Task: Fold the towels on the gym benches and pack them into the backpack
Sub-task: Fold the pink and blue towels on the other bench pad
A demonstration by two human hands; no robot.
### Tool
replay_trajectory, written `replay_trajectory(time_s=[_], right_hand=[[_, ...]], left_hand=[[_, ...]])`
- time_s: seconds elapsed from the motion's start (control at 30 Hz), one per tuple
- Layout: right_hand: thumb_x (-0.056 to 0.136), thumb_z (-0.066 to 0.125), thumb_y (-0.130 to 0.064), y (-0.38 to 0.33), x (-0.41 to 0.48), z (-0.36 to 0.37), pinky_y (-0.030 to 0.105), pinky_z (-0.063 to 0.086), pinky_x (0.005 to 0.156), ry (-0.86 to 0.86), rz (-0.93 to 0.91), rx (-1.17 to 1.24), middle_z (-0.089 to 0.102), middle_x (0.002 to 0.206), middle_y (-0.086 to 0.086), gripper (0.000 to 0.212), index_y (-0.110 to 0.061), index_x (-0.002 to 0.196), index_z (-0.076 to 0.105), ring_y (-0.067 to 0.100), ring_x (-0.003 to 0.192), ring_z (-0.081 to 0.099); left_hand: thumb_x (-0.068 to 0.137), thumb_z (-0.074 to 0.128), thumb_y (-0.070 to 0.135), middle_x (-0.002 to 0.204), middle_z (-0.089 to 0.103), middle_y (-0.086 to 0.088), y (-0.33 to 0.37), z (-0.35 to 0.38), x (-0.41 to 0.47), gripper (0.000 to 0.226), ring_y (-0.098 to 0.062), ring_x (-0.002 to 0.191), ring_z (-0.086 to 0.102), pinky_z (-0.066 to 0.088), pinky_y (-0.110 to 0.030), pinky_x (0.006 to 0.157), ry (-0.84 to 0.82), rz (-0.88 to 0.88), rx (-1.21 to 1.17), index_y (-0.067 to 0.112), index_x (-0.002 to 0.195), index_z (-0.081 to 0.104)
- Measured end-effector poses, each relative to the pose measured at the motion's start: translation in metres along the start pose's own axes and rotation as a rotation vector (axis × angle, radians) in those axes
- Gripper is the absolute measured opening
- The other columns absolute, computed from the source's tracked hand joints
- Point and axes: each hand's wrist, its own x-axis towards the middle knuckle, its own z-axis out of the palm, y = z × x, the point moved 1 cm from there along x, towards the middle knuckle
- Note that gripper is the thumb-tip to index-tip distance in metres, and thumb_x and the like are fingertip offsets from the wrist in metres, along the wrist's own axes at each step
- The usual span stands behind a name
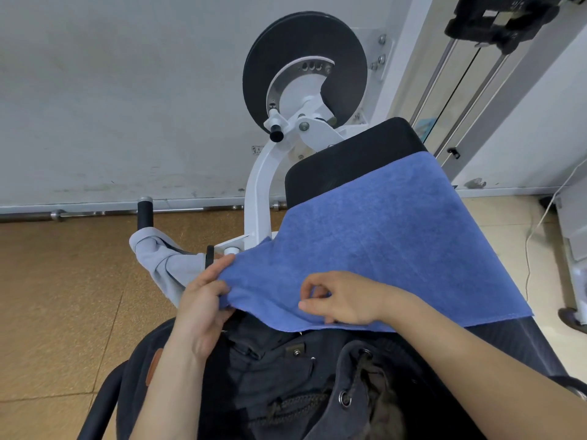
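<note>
A grey towel (162, 258) hangs bunched over a machine handle at left. The left hand (203, 308) pinches the blue towel (381, 249) at its near-left corner; the right hand (341, 298) pinches its near edge. The towel lies spread on the black padded surface (346, 160), above the open dark backpack (286, 376).

— How much of the dark canvas drawstring backpack (317, 385) showed?
— Its lower part ran off the bottom edge, and both forearms crossed it.
— And the black padded bench (346, 160)?
— The blue terry towel (381, 242) hid most of it.
</note>
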Motion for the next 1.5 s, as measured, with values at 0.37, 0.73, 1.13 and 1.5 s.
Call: replay_trajectory(time_s=[0.37,0.73,1.13,1.5], right_hand=[[0.089,0.056,-0.014,0.057,-0.039,-0.078,0.029,0.05,0.064,0.74,0.186,0.352,0.068,0.076,0.006,0.018,-0.017,0.079,0.07,0.019,0.065,0.059],[0.09,0.048,-0.061,0.182,-0.125,-0.103,0.036,0.045,0.077,0.652,0.869,0.806,0.062,0.106,0.012,0.053,-0.016,0.116,0.057,0.028,0.09,0.059],[0.101,0.044,-0.007,0.222,-0.119,-0.039,0.016,0.046,0.048,0.663,0.781,1.067,0.062,0.081,0.004,0.028,-0.013,0.076,0.054,0.01,0.06,0.057],[0.083,0.072,-0.004,0.17,-0.118,-0.117,0.028,0.052,0.057,1.294,0.315,1.29,0.067,0.084,0.013,0.014,-0.01,0.09,0.061,0.026,0.07,0.064]], left_hand=[[0.084,0.042,-0.001,0.109,0.07,-0.002,0.014,0.002,0.008,0.058,-0.021,0.093,0.07,0.056,-0.039,0.081,0.011,0.124,-0.454,0.019,0.137,0.055],[0.086,0.047,-0.006,0.117,0.069,0.0,0.046,0.197,-0.03,0.05,-0.018,0.105,0.068,0.053,-0.029,0.083,-0.529,0.139,-0.085,0.025,0.121,0.065],[0.082,0.067,0.051,0.13,0.032,0.017,-0.064,0.195,-0.032,0.06,-0.011,0.118,0.034,0.035,-0.027,0.097,-0.609,0.915,1.31,0.039,0.135,0.043],[0.086,0.059,0.043,0.089,0.047,0.009,-0.047,0.165,-0.033,0.019,-0.013,0.083,0.05,0.046,-0.028,0.064,-0.446,0.939,1.476,0.03,0.097,0.05]])
